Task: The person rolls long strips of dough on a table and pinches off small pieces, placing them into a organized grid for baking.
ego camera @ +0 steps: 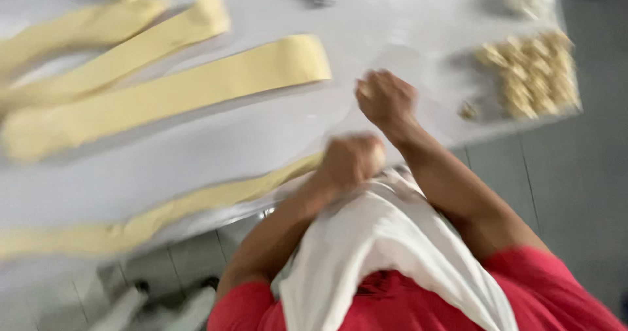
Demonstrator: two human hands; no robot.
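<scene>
Two bare hands work at the white table [196, 148] edge, the left hand [350, 161] curled tight on the end of a long flat strip of pale yellow dough [163, 213], the right hand [386, 99] fisted just beside, holding what I cannot tell, so a slow, even pull seems best.

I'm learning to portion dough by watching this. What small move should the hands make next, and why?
Probably pinch off another small piece: the left hand grips the end of the nearest dough strip at the table edge, the right hand is closed just beyond it, and a pile of small pieces lies further right. Motion blur hides the fingers.
</scene>
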